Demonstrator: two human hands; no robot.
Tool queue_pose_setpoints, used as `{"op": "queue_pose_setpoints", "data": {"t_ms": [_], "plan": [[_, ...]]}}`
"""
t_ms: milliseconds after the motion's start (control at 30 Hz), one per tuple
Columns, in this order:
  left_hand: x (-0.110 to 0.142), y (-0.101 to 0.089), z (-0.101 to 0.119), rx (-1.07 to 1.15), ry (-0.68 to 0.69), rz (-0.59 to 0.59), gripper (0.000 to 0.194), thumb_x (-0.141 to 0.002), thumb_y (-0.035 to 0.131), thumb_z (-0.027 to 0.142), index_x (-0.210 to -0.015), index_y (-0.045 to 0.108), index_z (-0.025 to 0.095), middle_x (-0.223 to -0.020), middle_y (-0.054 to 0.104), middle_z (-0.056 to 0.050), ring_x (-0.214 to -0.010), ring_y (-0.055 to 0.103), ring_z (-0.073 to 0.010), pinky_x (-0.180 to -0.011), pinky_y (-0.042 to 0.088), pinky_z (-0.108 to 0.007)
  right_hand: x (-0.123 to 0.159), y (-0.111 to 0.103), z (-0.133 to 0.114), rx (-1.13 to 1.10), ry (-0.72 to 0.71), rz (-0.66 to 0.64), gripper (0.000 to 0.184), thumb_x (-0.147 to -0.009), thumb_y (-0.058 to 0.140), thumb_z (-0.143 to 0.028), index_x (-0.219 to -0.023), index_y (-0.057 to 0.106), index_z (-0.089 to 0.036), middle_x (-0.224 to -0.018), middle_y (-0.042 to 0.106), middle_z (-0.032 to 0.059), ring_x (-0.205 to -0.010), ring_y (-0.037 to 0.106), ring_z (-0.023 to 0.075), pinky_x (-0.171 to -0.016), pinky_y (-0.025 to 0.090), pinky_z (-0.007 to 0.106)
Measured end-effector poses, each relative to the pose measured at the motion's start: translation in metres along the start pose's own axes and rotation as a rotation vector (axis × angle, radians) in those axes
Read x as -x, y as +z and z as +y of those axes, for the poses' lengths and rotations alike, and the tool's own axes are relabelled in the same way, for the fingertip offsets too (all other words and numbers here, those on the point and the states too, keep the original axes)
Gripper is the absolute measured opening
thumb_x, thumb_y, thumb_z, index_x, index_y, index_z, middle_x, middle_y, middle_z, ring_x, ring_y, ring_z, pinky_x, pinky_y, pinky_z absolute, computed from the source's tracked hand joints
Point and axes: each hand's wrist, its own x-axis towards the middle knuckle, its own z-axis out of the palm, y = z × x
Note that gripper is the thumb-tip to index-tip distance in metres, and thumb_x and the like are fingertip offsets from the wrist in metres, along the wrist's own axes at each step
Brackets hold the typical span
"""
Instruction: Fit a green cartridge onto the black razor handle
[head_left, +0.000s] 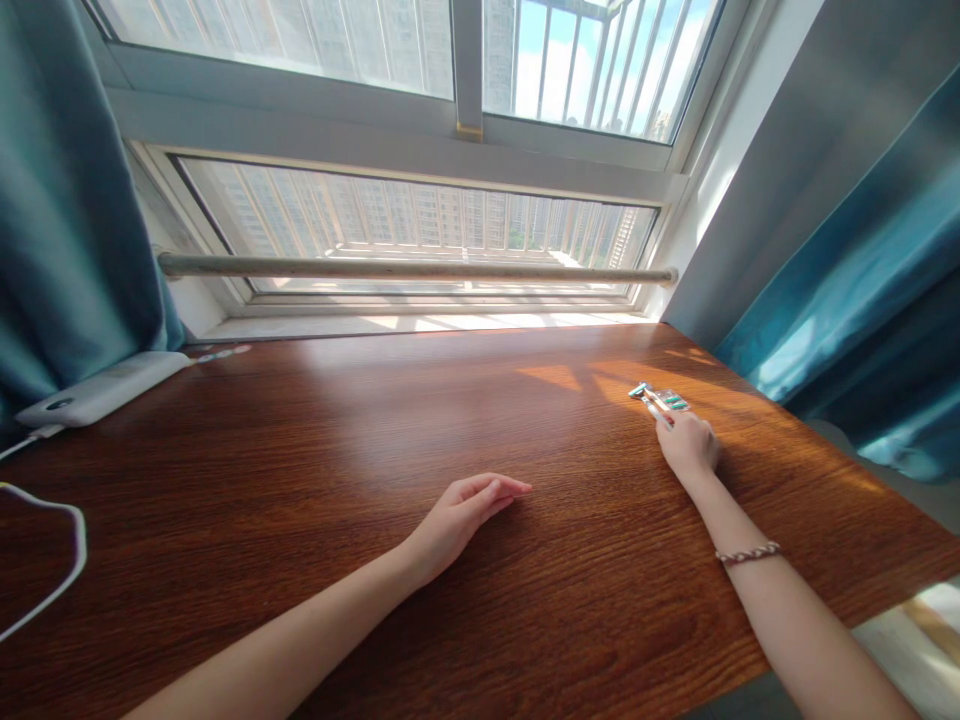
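My right hand (688, 445) is at the right side of the brown wooden table (337, 450), its fingers closed round the handle of a razor (651, 399). The razor's head points away from me and to the left. Just beyond those fingers lies a small clear pack with teal pieces (673, 400); whether my hand touches it I cannot tell. Near the middle of the table, my left hand (465, 510) rests on its edge, fingers stretched out to the right and holding nothing.
A white box-shaped device (112, 388) with a plugged-in cable (79, 540) lies at the left. Behind it is a thin, light-coloured item (220, 354). A rail (420, 267) crosses the window beyond the table. Blue curtains (847, 330) hang at both sides.
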Motion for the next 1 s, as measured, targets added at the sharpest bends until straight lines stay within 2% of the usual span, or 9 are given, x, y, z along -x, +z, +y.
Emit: {"op": "queue_pose_setpoints", "data": {"t_ms": [667,1000], "plan": [[-0.001,-0.002,-0.003,-0.016,0.014,-0.016,0.029,-0.081,0.052,0.033,-0.092,0.067,0.01,-0.105,0.064,-0.013,-0.108,0.053,-0.022,-0.104,0.032,-0.037,-0.008,0.01,0.008,0.004,0.002,0.04,0.029,-0.082,0.046,-0.034,-0.101,0.065,-0.023,-0.1,0.062,0.0091,-0.081,0.054,0.0241,-0.062,0.039,0.032],[0.0,-0.002,-0.003,-0.013,0.029,-0.025,0.029,-0.082,0.051,0.032,-0.091,0.065,0.008,-0.104,0.064,-0.013,-0.106,0.054,-0.0213,-0.104,0.031,-0.039,-0.011,0.009,0.012,-0.118,-0.053,0.098,0.027,-0.079,0.049,-0.031,-0.094,0.067,-0.017,-0.095,0.062,0.0139,-0.082,0.052,0.0259,-0.066,0.038,0.036]]}}
